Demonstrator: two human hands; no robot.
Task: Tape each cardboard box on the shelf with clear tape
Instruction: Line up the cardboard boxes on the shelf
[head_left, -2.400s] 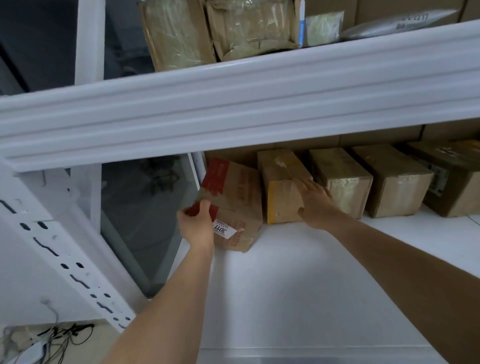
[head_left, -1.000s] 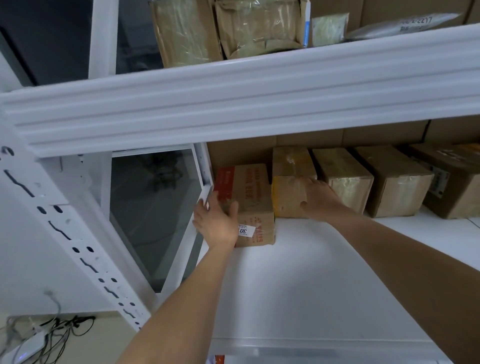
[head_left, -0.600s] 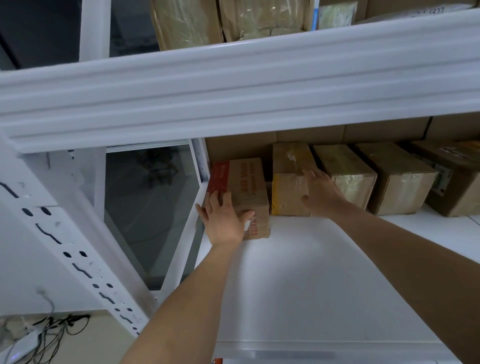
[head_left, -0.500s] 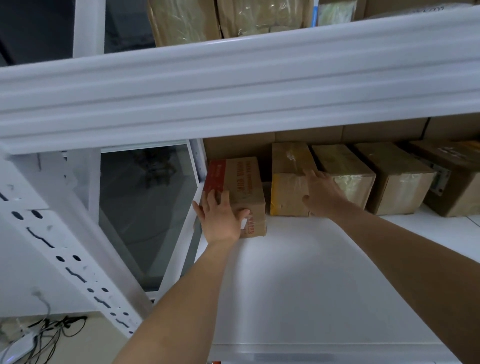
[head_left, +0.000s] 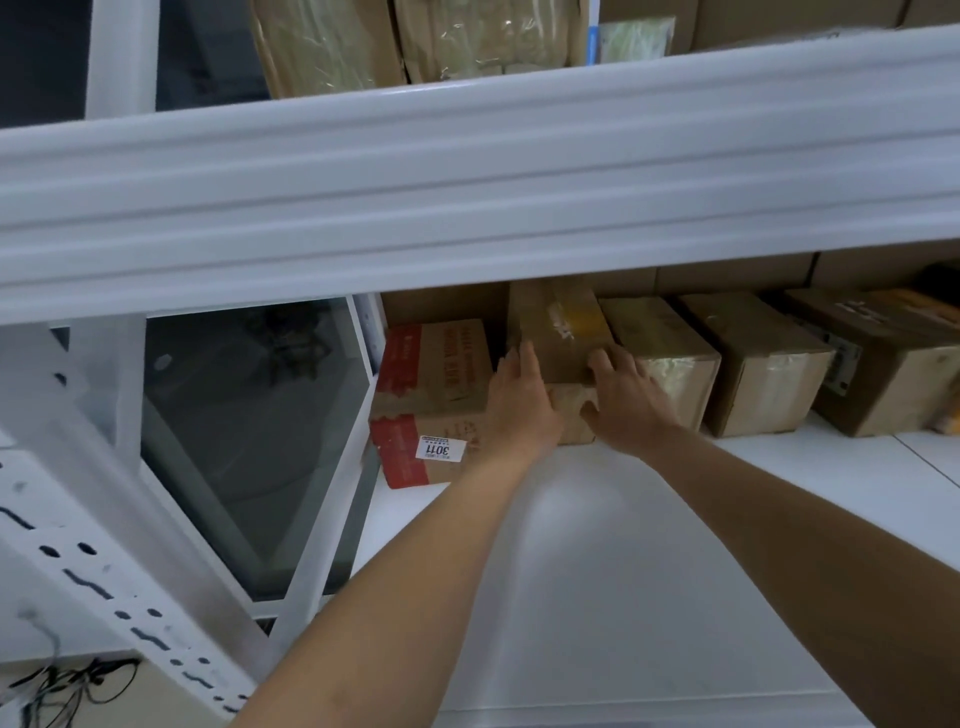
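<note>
A row of cardboard boxes stands at the back of the white shelf (head_left: 597, 571). The leftmost box (head_left: 431, 395) has red bands and a white 3011 label. Beside it is a second box (head_left: 561, 332) with yellowish tape on top. My left hand (head_left: 522, 405) lies on the left front corner of this second box. My right hand (head_left: 623, 400) lies on its right front corner. Both hands have spread fingers pressed against it. No tape roll is visible.
Further boxes (head_left: 670, 348), (head_left: 763, 358) and a darker one (head_left: 893, 358) continue the row rightward. The upper shelf beam (head_left: 467, 182) hangs low overhead, carrying wrapped parcels (head_left: 415, 41). A perforated white upright (head_left: 104, 561) and a glass panel (head_left: 244, 431) stand left.
My left hand left the red-banded box and moved right onto the second box. The red-banded box now stands square at the shelf's left end. My right hand stayed on the second box.
</note>
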